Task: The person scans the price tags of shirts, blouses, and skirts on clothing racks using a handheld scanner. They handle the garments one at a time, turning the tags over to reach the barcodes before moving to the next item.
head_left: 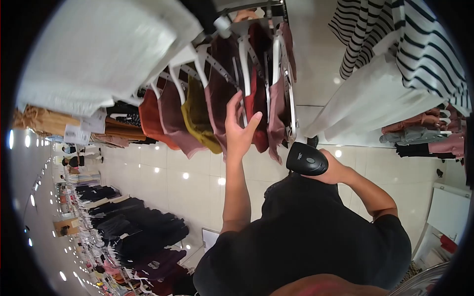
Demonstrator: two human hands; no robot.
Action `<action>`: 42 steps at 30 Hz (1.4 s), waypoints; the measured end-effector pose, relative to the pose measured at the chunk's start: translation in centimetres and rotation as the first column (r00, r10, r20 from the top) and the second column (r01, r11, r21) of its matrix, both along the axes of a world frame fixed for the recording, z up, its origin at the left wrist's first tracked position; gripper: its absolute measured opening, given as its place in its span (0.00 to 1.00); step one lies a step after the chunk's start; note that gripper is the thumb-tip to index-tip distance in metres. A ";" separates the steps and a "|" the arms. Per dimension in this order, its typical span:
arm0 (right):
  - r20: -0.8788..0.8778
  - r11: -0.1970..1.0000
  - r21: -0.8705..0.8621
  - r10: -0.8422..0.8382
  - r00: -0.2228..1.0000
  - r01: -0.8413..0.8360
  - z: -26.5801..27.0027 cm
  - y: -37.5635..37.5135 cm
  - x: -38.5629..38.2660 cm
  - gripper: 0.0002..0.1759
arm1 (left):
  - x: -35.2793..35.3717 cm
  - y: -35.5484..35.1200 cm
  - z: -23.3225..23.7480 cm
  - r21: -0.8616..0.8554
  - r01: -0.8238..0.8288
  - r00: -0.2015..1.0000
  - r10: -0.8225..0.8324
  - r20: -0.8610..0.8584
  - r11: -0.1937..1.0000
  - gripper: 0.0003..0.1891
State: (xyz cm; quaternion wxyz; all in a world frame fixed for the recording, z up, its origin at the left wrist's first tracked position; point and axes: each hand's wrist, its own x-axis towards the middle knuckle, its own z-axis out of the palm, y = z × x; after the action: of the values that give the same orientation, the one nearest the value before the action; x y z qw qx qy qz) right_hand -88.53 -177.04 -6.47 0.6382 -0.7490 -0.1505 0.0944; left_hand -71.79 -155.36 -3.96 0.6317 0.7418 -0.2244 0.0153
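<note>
My left hand (239,129) reaches up into a row of garments hanging on white hangers from a rack (289,93). Its fingers lie against a maroon garment (219,98) and the thumb presses a dark red garment (256,106), so the cloth is pinched between them. To the left hang a mustard top (197,116) and a rust-orange top (150,121). My right hand (338,172) is lower and to the right, close to my black shirt, and holds a black handheld barcode scanner (306,159) whose head points toward the rack.
White fabric (98,49) hangs at upper left with paper tags (79,130). A black-and-white striped top (424,44) and pink garments (444,143) hang at right. Racks of dark clothes (133,227) fill the lower left. Other people (74,160) stand far off on the glossy tiled floor.
</note>
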 end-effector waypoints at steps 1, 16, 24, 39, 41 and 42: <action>-0.006 0.999 -0.048 -0.005 1.000 0.004 -1.0 -0.3 0.4 0.13 | 0.5 -0.5 0.2 -0.012 0.038 0.998 -0.038 -0.053 0.999 0.32; 0.072 0.986 0.140 -0.102 0.992 0.091 2.9 -2.3 4.1 0.21 | 0.2 -1.4 1.1 -0.269 0.113 0.985 -0.144 -0.098 0.956 0.37; -0.162 0.946 0.242 -0.180 0.970 0.216 3.1 -0.1 0.6 0.15 | 0.8 -0.9 2.3 -0.274 0.137 0.990 -0.126 0.057 0.952 0.36; -0.010 0.909 0.411 -0.070 0.997 0.068 3.9 6.4 3.2 0.30 | -13.4 2.1 -2.8 -0.200 0.010 0.986 -0.043 -0.161 0.980 0.33; 0.062 0.929 0.371 -0.030 0.998 0.005 4.4 7.6 3.0 0.28 | -15.4 1.7 -3.2 -0.197 -0.022 0.997 0.007 -0.081 0.980 0.33; 0.061 0.934 0.357 -0.010 0.998 -0.013 4.4 8.0 2.8 0.28 | -16.2 1.8 -3.2 -0.170 -0.043 0.999 0.037 -0.040 0.985 0.34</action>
State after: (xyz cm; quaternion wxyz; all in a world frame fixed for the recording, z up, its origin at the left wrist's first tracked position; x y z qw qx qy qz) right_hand -85.73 -169.04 -2.09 0.7587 -0.6230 -0.1853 0.0429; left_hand -88.00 -153.60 -7.17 0.6964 0.6896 -0.1958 0.0338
